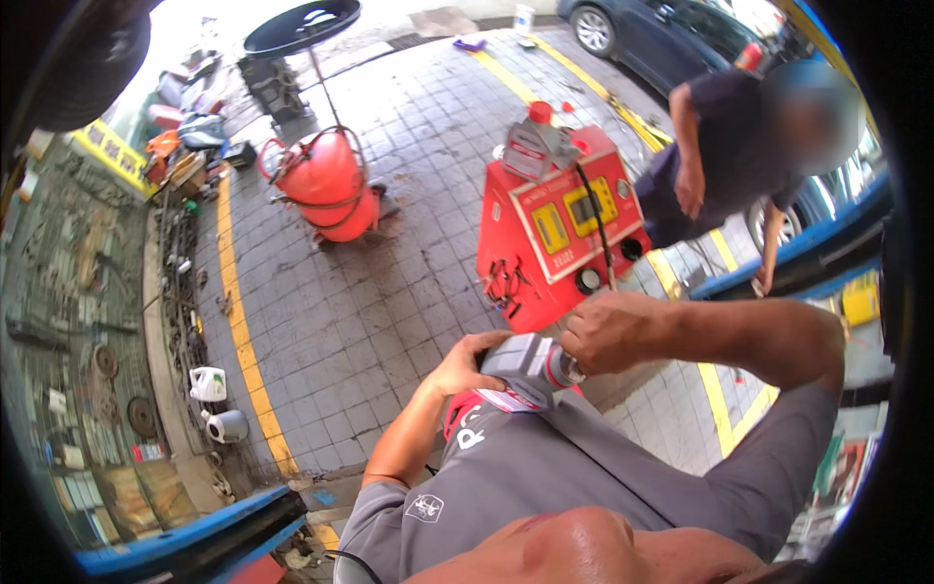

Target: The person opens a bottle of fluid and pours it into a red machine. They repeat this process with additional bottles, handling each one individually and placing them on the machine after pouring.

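Note:
A grey plastic jug [519, 363] is held tilted against the front of my grey shirt, its neck to the right. My left hand [467, 365] grips the body of the jug from the left. The fingers of my right hand [611, 333] are closed at the mouth of the jug, beside a red ring on its neck; what they pinch there is hidden. Just ahead stands a red service machine [511, 241] with yellow-framed panels. On top of it rests another grey jug [536, 150] with a red cap.
A person [744, 139] stands beyond the machine's right side. A red waste-oil drainer [336, 186] with a black pan [303, 29] stands ahead left. Blue lift arms [190, 529] show at lower left and right [810, 241]. Two jugs [226, 425] lie by the left wall.

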Motion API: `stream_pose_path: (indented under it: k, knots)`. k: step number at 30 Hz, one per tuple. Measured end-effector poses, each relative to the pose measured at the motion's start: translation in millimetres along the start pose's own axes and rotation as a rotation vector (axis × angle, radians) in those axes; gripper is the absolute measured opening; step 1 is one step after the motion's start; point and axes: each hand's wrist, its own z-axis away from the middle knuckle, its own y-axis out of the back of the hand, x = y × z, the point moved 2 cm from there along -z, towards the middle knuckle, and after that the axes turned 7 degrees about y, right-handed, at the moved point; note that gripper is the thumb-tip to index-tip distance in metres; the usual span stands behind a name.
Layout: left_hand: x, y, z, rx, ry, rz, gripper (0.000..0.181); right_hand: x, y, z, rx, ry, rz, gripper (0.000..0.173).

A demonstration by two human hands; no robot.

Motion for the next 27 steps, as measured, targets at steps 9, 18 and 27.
stream_pose_path:
  k: [9,18,27]
  knots:
    - [-22,7,-7,0.000,0.026,0.017,0.091,2,-29,7,0.152,-0.148,-0.381,0.023]
    - [-13,4,-29,-0.075,0.018,-0.012,0.098,4,1,14,-0.014,-0.137,-0.231,0.018]
    - [-7,-3,-46,-0.239,0.038,-0.007,0.093,-14,11,-7,-0.175,0.249,0.095,0.016]
